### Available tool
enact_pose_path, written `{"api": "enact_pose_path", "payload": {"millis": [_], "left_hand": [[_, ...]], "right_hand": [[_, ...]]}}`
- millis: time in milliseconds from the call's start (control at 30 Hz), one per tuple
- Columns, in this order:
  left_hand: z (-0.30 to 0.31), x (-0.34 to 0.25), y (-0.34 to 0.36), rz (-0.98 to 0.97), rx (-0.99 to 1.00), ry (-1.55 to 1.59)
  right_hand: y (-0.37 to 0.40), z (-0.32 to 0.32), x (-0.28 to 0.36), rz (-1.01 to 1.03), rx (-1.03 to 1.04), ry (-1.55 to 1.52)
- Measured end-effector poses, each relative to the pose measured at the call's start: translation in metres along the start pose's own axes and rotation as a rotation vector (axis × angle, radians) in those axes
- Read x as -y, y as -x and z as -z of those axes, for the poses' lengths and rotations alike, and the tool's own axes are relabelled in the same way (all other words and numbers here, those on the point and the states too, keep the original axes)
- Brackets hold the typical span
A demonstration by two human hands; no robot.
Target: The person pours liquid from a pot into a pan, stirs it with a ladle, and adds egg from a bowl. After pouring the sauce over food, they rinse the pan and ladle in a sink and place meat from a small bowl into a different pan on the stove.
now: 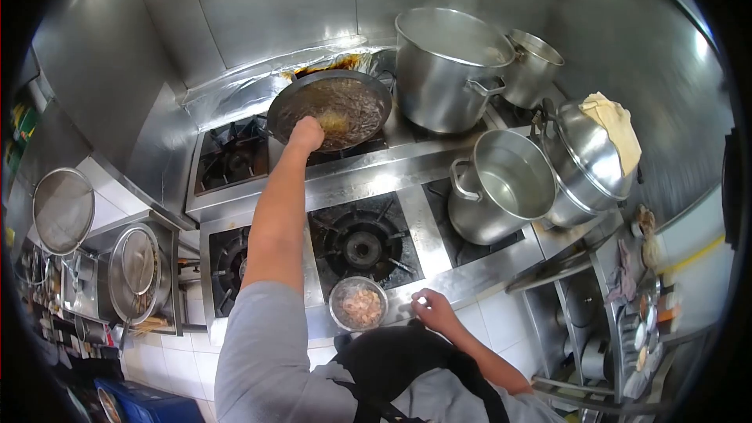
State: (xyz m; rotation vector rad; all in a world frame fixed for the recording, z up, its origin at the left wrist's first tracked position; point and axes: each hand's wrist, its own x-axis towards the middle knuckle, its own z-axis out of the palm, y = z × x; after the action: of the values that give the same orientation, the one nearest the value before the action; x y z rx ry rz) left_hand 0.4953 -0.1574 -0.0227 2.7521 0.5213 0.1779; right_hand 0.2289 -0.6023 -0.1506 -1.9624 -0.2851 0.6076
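My left hand (308, 133) reaches over the near rim of a dark wok (280, 124) on a back burner. Its fingers are closed, and what they hold, if anything, is hidden. Right beside them a golden, bubbly patch (335, 125) shows in the wok's brown liquid (356, 102). My right hand (433, 310) hovers by the stove's front edge with loosely curled fingers, the thumb apart, and no object visible in it. Left of it, a metal bowl (335, 319) holds pale pinkish pieces of food (362, 307), possibly raw meat or shrimp.
A tall stockpot (439, 78) stands right of the wok. Nearer are a pot of clear liquid (462, 215) and a domed lid (583, 141) with a cloth (615, 129) over it. Mesh strainers (63, 211) are at left. Shelves (583, 321) stand at lower right.
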Motion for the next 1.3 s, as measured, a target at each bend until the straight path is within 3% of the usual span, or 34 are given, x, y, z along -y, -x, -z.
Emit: {"api": "enact_pose_path", "payload": {"millis": [67, 133, 167, 200, 267, 333, 367, 433, 467, 500, 533, 567, 633, 733, 900, 1100, 1233, 1300], "left_hand": [[-0.001, 0.013, -0.001, -0.035, -0.015, -0.006], [0.025, 0.012, 0.017, -0.064, -0.14, 0.172], [0.03, 0.015, 0.027, -0.129, -0.271, 0.195], [0.039, 0.013, 0.045, -0.123, -0.272, 0.193], [0.059, 0.004, 0.092, -0.319, -0.401, 0.263], [0.062, -0.016, 0.161, -0.398, -0.275, 0.303], [0.04, -0.015, 0.192, -0.484, -0.257, 0.332], [0.024, -0.036, 0.272, -0.454, 0.202, 0.27], [-0.017, -0.024, 0.294, -0.551, 0.355, 0.178], [-0.054, -0.015, 0.321, -0.547, 0.509, 0.147], [-0.067, -0.023, 0.346, -0.511, 0.66, -0.043], [-0.114, -0.001, 0.367, -0.698, 0.436, -0.041], [-0.134, 0.001, 0.393, -0.697, 0.32, -0.097], [-0.148, 0.002, 0.402, -0.697, 0.155, -0.104], [-0.141, 0.001, 0.397, -0.53, 0.301, -0.02], [-0.144, 0.005, 0.395, -0.396, 0.317, 0.03], [-0.14, 0.003, 0.39, -0.463, 0.306, -0.042], [-0.142, 0.003, 0.386, -0.485, 0.419, -0.086]], "right_hand": [[0.002, 0.0, -0.003, -0.026, 0.017, 0.006], [-0.004, -0.004, -0.019, 0.073, 0.026, 0.009], [-0.004, -0.005, -0.017, 0.074, 0.031, 0.01], [-0.005, -0.008, -0.01, 0.041, 0.07, 0.016], [-0.012, -0.012, 0.0, 0.012, 0.114, 0.023], [-0.022, -0.02, 0.006, 0.071, 0.217, 0.095], [-0.028, -0.029, 0.001, 0.213, 0.186, 0.129], [-0.045, -0.048, -0.023, 0.305, 0.187, 0.124], [-0.049, -0.055, -0.029, 0.393, 0.181, 0.119], [-0.045, -0.052, -0.01, 0.242, 0.24, 0.198], [-0.048, -0.058, -0.017, 0.246, 0.25, 0.201], [-0.055, -0.065, -0.029, 0.317, 0.206, 0.245], [-0.059, -0.072, -0.037, 0.392, 0.172, 0.292], [-0.058, -0.075, -0.034, 0.269, 0.216, 0.238], [-0.061, -0.076, -0.03, 0.273, 0.296, 0.265], [-0.058, -0.074, -0.015, 0.211, 0.3, 0.336], [-0.06, -0.075, -0.007, 0.251, 0.311, 0.313], [-0.06, -0.074, -0.003, 0.272, 0.335, 0.333]]}}
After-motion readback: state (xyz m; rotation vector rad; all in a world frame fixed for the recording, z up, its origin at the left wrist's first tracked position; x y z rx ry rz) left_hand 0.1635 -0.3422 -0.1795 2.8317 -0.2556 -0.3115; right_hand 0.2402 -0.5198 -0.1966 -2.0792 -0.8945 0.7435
